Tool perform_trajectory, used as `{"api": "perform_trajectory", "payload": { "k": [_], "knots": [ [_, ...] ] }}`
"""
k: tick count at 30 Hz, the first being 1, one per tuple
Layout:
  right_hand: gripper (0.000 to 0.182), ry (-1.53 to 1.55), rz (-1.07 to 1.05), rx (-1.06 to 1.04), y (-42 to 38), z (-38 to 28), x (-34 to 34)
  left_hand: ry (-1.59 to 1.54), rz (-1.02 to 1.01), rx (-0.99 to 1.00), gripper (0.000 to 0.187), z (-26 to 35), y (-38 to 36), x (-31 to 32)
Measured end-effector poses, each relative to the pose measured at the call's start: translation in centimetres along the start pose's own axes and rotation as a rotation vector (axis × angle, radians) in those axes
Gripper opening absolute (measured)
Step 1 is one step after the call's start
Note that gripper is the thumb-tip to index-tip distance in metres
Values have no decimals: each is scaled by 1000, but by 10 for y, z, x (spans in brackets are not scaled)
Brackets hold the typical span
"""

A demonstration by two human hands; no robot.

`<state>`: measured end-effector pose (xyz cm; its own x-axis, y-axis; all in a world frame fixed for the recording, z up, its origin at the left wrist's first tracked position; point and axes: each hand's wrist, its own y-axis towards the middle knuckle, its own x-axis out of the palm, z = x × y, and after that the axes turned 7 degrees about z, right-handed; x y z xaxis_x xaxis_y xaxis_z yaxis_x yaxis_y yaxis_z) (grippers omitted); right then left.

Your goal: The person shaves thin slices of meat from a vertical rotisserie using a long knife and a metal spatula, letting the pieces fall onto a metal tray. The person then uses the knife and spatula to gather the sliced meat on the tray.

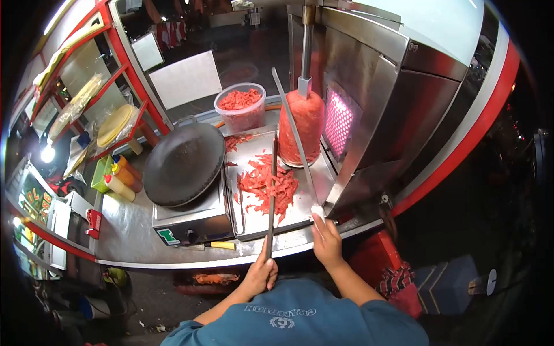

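Note:
My left hand (259, 276) is closed round the lower end of a long dark metal tool (272, 213), which points up over a pile of sliced red meat (268, 185) on the metal tray (254, 229). In my right hand (326, 241) is the white handle of a long thin knife (297, 138). Its blade slants up and left, passing in front of the meat cone (304, 124) on the upright spit (307, 49). The cone stands beside the glowing grill (337, 121). Whether the blade touches the meat, I cannot tell.
A black pan (184, 164) sits on the burner left of the tray. Behind the tray stands a tub of meat (241, 118). Sauce bottles (120, 187) and a yellow-handled knife (221, 245) are on the counter. Flatbreads (115, 125) lie on the left shelf.

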<state>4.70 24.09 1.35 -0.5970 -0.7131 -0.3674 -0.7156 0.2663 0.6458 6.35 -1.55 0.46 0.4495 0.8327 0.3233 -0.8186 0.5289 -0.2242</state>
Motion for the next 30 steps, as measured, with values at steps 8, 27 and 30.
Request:
{"api": "perform_trajectory", "payload": {
  "k": [8,27,30],
  "knots": [
    [43,-35,-34,-37,-23,19,-10,223,2,-9,76,10,3,0],
    [53,-66,-127,83,-44,16,-27,87,104,57,73,21,55,12],
    [56,-43,-164,166,-102,17,-50,0,160,18,71,23,61,14]
  ]
}}
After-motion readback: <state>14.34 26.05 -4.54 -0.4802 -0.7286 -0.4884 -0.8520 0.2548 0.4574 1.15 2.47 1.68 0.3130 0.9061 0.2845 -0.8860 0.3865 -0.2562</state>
